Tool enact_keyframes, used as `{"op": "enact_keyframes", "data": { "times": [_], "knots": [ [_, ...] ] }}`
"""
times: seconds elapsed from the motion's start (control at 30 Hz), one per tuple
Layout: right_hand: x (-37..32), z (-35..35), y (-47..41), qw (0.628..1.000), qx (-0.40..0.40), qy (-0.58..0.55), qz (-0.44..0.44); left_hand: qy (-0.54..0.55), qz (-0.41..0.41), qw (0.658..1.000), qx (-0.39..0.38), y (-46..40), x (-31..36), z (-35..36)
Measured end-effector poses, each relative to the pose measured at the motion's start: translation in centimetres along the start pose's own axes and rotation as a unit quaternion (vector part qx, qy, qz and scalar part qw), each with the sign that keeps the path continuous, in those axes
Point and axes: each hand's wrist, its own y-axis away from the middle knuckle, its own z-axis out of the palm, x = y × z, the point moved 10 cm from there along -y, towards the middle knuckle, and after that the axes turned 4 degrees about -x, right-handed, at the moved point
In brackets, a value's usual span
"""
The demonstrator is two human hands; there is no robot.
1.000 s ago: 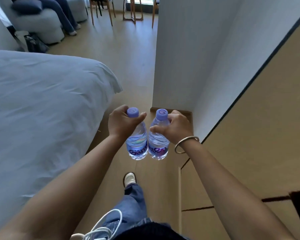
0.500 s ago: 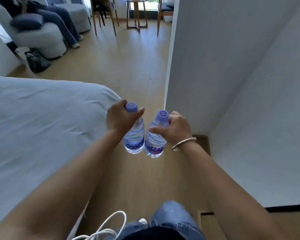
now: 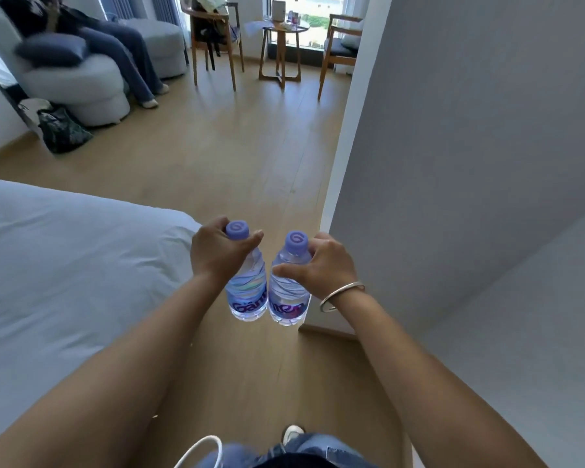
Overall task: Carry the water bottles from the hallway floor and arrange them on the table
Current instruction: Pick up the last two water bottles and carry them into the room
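I carry two clear water bottles with purple caps, side by side in front of me above the wooden floor. My left hand [image 3: 217,253] grips the left bottle [image 3: 249,295] round its neck. My right hand [image 3: 321,265], with a silver bangle on the wrist, grips the right bottle [image 3: 289,295] near its shoulder. Both bottles hang upright and nearly touch. A small round wooden table [image 3: 284,30] stands far ahead by the window, with a few small things on its top.
A bed with white bedding [image 3: 65,282] fills the left. A grey wall corner [image 3: 338,184] juts in on the right. Two wooden chairs [image 3: 217,42] flank the table. A person sits on a light sofa [image 3: 81,79] at far left, with a dark bag [image 3: 63,130] on the floor beside it.
I have walked forward past the wooden cabinet on the right. The sitting area and table have come into fuller view. My hands keep the same grip on both bottles.
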Motion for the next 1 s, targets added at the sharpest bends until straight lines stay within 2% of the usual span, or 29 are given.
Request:
{"op": "enact_keyframes", "data": {
  "times": [0.3, 0.8, 1.0],
  "knots": [
    [1.0, -0.9, -13.3, 1.0, -0.003, 0.023, -0.019, 0.012, -0.002, 1.0, -0.009, -11.7, 0.2, 4.7],
    [0.2, 2.1, -38.8, 0.994, 0.091, 0.006, 0.063, 0.024, 0.04, 0.994, -0.097, -41.3, -4.5, 9.9],
    [0.8, 2.5, -47.0, 0.99, 0.104, 0.008, 0.09, 0.047, 0.041, 0.989, -0.134, -49.7, -5.8, 13.3]
  ]
}}
